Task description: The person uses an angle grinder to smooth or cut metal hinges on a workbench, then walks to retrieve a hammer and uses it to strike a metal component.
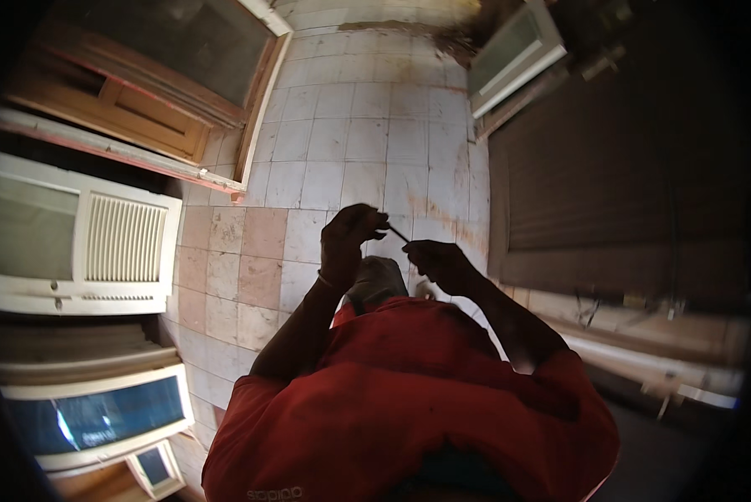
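A short, thin dark rod (399,233) runs between my two hands in front of my chest, and its kind is too dark to make out. My left hand (350,238) is closed, with its fingertips around the rod's upper left end. At the lower right end, my right hand (439,264) is also closed on it. Both hands are in shadow, so the finger detail is hard to see. A grey cloth-like shape (379,279) shows just below my left hand, next to my red shirt (409,376).
Below me is a floor of worn white and pinkish tiles (363,134). On the left are a wood-framed opening (250,125), a white louvred panel (124,238) and a white-framed dark glass pane (99,418). A large dark brown surface (584,201) and a white-framed panel (517,63) stand on the right.
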Action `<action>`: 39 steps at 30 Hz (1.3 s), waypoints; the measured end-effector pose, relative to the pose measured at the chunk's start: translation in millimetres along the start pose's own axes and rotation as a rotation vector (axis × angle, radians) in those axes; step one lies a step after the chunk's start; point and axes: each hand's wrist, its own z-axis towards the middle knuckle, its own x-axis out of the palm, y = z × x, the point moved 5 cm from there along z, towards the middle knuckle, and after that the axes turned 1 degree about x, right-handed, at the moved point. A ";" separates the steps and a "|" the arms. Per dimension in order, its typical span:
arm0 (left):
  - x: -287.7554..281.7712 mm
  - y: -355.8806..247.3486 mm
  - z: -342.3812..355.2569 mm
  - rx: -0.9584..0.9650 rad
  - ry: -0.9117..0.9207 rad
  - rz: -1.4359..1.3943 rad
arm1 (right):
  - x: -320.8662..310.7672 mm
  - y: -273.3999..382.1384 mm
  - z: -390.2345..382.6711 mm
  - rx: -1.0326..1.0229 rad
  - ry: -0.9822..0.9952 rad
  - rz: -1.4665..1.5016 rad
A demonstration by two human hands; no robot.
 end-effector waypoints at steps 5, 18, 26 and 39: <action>-46.0 8.5 126.9 0.025 -0.185 0.214 | -45.5 9.0 164.9 0.149 0.132 0.051; -62.0 -99.0 597.8 -0.180 0.101 -0.463 | -262.3 145.7 563.6 -0.246 -0.417 -0.165; -125.9 -75.6 884.2 -0.037 -0.086 0.486 | -383.7 150.1 840.5 -0.361 -0.247 -0.444; -288.3 -80.2 1211.5 -0.187 -0.299 0.077 | -445.2 238.0 1305.9 -0.595 0.449 -0.483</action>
